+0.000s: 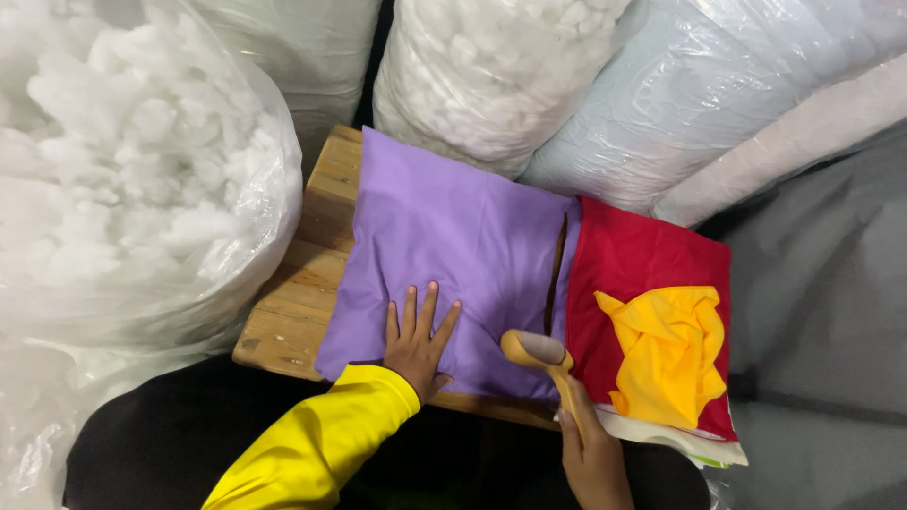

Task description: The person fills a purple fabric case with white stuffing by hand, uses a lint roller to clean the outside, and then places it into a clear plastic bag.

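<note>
A stuffed purple cushion (453, 246) lies on a wooden board (302, 302). My left hand (416, 345), in a yellow sleeve, presses flat on the cushion's near edge with fingers spread. My right hand (590, 453) grips the handle of a tan wooden brush (539, 351), whose head rests on the cushion's lower right corner. To the right lies a red cover (642, 255) with a crumpled yellow cloth (671, 349) on top.
A big clear bag of white stuffing (123, 189) stands at the left. More plastic-wrapped bags of filling (491, 66) crowd the back, with pale wrapped bundles (718, 104) at the right. Grey fabric (831, 312) covers the right side.
</note>
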